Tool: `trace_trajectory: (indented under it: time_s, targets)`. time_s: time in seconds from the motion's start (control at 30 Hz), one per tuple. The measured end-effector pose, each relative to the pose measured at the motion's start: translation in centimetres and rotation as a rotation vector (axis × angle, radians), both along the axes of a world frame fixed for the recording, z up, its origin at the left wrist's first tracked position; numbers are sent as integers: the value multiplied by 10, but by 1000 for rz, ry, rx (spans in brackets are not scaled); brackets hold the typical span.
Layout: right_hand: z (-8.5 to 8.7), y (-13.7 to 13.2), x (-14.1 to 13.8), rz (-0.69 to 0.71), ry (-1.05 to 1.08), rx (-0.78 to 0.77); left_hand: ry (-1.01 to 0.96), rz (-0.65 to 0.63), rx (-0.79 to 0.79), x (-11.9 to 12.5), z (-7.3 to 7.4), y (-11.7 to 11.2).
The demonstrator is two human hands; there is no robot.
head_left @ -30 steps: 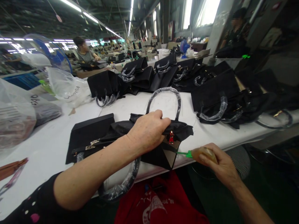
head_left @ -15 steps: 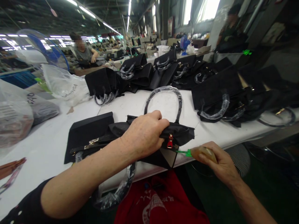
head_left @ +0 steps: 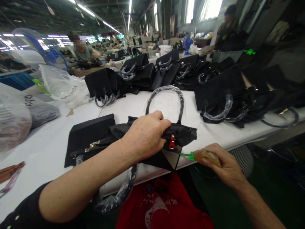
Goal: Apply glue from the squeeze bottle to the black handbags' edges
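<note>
A black handbag [head_left: 152,162] lies on its side at the table's front edge, its folded edge pinched in my left hand [head_left: 145,135]. One plastic-wrapped handle [head_left: 165,90] arches up behind that hand, while the other handle [head_left: 119,194] hangs over the front edge. A red zipper pull [head_left: 172,142] dangles just right of my left fingers. My right hand [head_left: 225,163] is wrapped around an amber squeeze bottle [head_left: 206,157] with a green nozzle [head_left: 187,155]. The nozzle's thin tip reaches the bag's edge below the zipper pull; whether it touches is too small to tell.
Several black handbags with wrapped handles stand along the back [head_left: 143,74] and right [head_left: 219,95] of the white table [head_left: 128,105]. Clear plastic bags [head_left: 64,84] and a blue fan [head_left: 45,47] are at the left. Two people [head_left: 82,51] are farther back.
The whole view has shifted slightly. Both hands, the handbag and the squeeze bottle keep nearly the same positions relative to one another.
</note>
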State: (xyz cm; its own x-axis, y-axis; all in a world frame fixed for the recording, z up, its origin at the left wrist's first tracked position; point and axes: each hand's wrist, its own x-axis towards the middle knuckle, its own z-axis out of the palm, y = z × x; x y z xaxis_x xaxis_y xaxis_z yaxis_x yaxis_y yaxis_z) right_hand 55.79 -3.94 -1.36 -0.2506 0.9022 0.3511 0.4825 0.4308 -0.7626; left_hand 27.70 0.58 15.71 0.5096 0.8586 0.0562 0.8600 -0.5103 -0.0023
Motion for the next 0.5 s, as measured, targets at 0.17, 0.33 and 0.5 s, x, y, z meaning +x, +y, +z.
trace_trajectory:
  time_s: [0.17,0.33,0.5]
  targets:
    - [1,-1,0,-61,10,32,-5,-3,-2,0,-1,1]
    - [2,-3,-2,-30,-2,-4,1,4,3,0,-1,1]
    - [2,-6,0,-103,-7,47,-2,0,3,0,-1,1]
